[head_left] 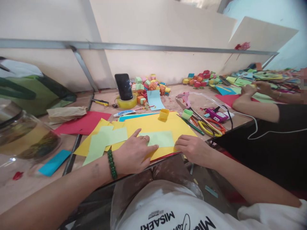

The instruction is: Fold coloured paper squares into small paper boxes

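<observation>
A light green paper strip point(163, 139) lies flat on a yellow paper sheet point(134, 123) at the table's front edge. My left hand point(135, 151), with a ring and a green bead bracelet, rests over the strip's left part, its fingers spread and pressing down. At the strip's right end is my right hand point(194, 148), its fingers curled together on the paper's edge; the thumb is hidden. More light green pieces point(99, 140) overlap on the yellow paper to the left. Behind the strip stand a small yellow paper loop point(164, 114) and a light green one point(187, 114).
A phone point(123, 87) leans on a tape roll point(127, 101) before a pile of folded paper pieces point(153, 85). A pink glue gun point(184, 99), scissors point(211, 127) and a purple power strip point(216, 115) lie right. A glass jar point(26, 137) stands left. Another person's hands point(249, 90) work at far right.
</observation>
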The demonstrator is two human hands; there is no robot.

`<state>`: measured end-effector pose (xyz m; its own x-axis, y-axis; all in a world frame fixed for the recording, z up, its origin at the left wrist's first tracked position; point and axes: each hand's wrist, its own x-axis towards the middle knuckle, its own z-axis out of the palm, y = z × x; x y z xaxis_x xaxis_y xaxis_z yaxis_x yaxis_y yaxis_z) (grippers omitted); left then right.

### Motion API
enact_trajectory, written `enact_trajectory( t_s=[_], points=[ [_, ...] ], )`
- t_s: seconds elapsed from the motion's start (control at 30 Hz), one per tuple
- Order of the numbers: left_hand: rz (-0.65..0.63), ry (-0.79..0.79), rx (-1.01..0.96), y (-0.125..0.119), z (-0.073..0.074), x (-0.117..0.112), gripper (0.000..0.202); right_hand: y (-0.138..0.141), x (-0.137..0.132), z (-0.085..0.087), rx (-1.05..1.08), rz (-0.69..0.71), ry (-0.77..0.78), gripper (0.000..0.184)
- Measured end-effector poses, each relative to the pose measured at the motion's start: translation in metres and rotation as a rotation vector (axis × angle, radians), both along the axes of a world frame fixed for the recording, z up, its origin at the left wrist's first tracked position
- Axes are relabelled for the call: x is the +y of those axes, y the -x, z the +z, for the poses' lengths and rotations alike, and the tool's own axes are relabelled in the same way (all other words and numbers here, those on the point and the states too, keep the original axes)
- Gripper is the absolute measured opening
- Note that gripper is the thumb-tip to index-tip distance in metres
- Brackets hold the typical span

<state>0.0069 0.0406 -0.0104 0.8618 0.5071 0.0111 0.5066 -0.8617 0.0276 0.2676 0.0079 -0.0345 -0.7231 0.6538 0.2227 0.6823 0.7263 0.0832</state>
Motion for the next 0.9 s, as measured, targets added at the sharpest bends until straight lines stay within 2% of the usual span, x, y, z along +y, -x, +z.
enact_trajectory(
  t_s=[0.13, 0.27, 0.4, 0.5, 0.6, 0.7, 0.8, 0.9],
  points=[
    [0.007, -0.048, 0.021, -0.005, -0.002, -0.006, 0.036, 0.024, 0.002, 0.009, -0.036, 0.014, -0.104, 0.025],
    [0.026, -0.089, 0.041, -0.003, 0.004, -0.01, 0.036, 0.044, 0.009, 0.002, -0.065, 0.098, 0.038, 0.018],
    [0.029, -0.097, 0.026, 0.009, 0.01, -0.015, 0.029, 0.038, 0.01, -0.016, -0.008, 0.069, 0.087, 0.017],
    [0.05, -0.074, -0.002, 0.024, 0.007, -0.018, 0.029, 0.026, 0.003, -0.022, 0.067, 0.047, 0.064, 0.022],
    [0.076, -0.061, -0.019, 0.034, 0.0, -0.019, 0.03, 0.025, -0.002, -0.013, 0.083, 0.013, 0.062, 0.025],
    [0.085, -0.037, 0.003, 0.034, -0.001, -0.019, 0.027, 0.043, -0.001, 0.007, 0.006, -0.018, 0.076, 0.02],
    [0.074, -0.041, 0.014, 0.027, 0.004, -0.019, 0.024, 0.07, 0.007, 0.023, -0.088, 0.091, 0.133, 0.015],
    [0.057, -0.076, 0.021, 0.023, 0.008, -0.018, 0.023, 0.088, 0.017, 0.019, -0.135, 0.172, 0.142, 0.013]
  ],
)
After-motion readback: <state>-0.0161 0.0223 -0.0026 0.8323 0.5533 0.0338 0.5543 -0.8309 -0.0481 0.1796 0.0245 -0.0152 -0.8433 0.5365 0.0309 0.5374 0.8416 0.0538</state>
